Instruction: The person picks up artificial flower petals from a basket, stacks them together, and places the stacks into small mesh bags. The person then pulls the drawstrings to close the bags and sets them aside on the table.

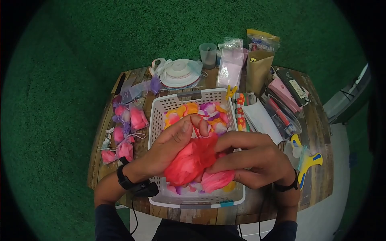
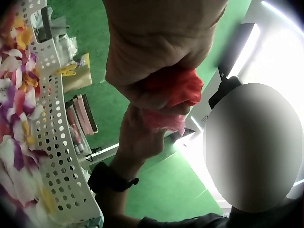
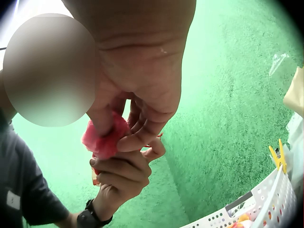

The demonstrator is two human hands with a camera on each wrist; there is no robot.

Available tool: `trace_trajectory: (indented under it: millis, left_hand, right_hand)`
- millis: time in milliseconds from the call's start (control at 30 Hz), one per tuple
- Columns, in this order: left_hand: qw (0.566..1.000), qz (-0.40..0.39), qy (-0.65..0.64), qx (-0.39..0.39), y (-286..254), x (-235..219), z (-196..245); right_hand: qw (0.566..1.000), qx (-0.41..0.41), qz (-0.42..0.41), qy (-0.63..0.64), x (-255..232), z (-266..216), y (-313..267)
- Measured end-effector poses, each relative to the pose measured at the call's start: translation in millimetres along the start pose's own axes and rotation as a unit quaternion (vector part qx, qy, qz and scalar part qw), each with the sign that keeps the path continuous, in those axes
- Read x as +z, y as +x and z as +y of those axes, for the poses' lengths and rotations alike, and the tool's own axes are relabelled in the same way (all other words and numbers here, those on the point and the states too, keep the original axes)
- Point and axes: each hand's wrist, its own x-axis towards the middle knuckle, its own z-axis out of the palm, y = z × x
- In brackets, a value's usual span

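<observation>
Over the white basket (image 1: pixel 169 204), my left hand (image 1: pixel 169 142) grips a red sheer drawstring pouch (image 1: pixel 183 166) whose cord loops up by the thumb. The pouch bulges with pink filling. My right hand (image 1: pixel 259 160) is at the pouch's side, its fingers pinching a bunch of pink fabric petals (image 1: pixel 217 181). In the right wrist view the same pink petals (image 3: pixel 105 137) are bunched between thumb and fingers, close above the left hand (image 3: pixel 123 178). Loose orange, purple, white and pink petals (image 1: pixel 191 108) lie in the basket below.
Several filled pouches (image 1: pixel 138 118) lie left of the basket. Behind it are a ribbon roll (image 1: pixel 179 70), a plastic cup (image 1: pixel 208 56) and a brown paper bag (image 1: pixel 258 72). Right are a pen pouch (image 1: pixel 281 114) and a yellow-handled tool (image 1: pixel 309 164). A yellow clip (image 1: pixel 231 92) grips the rim.
</observation>
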Motion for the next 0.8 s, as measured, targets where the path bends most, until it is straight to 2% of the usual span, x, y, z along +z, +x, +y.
trace_trajectory:
  millis: [67, 133, 233, 367, 467, 533, 567, 633, 667, 733, 800]
  left_hand:
    - [1.000, -0.010, 0.007, 0.010, 0.6, -0.8, 0.9]
    - [1.000, 0.000, 0.011, -0.022, 0.6, -2.2, 0.5]
    - [0.999, 0.018, -0.015, -0.046, 2.4, 5.9, 8.8]
    - [0.998, 0.002, -0.049, -0.041, 3.3, -0.7, 8.7]
    - [0.998, 0.019, -0.059, -0.032, 3.2, 1.0, 7.9]
    - [0.996, 0.076, -0.007, -0.054, 2.5, 3.0, 10.4]
    - [0.996, 0.076, -0.007, -0.054, 2.4, 0.8, 9.2]
    - [0.996, 0.020, 0.082, -0.007, 2.4, -5.0, 5.7]
    - [0.996, 0.020, 0.082, -0.008, 2.3, -1.2, 7.6]
    - [0.995, 0.076, 0.063, -0.019, 1.8, 9.4, 13.8]
    - [0.994, 0.058, 0.087, -0.003, 3.2, -1.1, 8.8]
  right_hand:
    - [1.000, -0.017, 0.013, -0.017, 1.5, -0.1, 1.0]
    - [0.997, -0.057, -0.004, -0.056, 0.9, 0.4, 2.3]
    - [0.997, -0.066, 0.031, -0.018, 1.1, 1.9, 2.6]
    - [0.996, -0.074, 0.052, -0.010, 1.1, 1.0, 3.9]
    - [0.996, -0.081, 0.040, 0.008, 0.2, 0.8, 3.5]
    - [0.996, -0.057, -0.015, 0.061, -4.5, -3.6, 4.4]
    - [0.996, -0.057, -0.015, 0.061, -4.4, -5.9, 4.5]
    - [0.995, -0.004, -0.034, 0.096, -3.0, -9.5, 3.6]
    - [0.995, -0.003, -0.033, 0.097, -2.6, -8.5, 3.5]
    - [0.987, -0.014, -0.062, 0.146, -1.4, -4.8, 3.7]
    - [0.985, -0.011, -0.092, 0.144, -1.3, -2.7, 2.5]
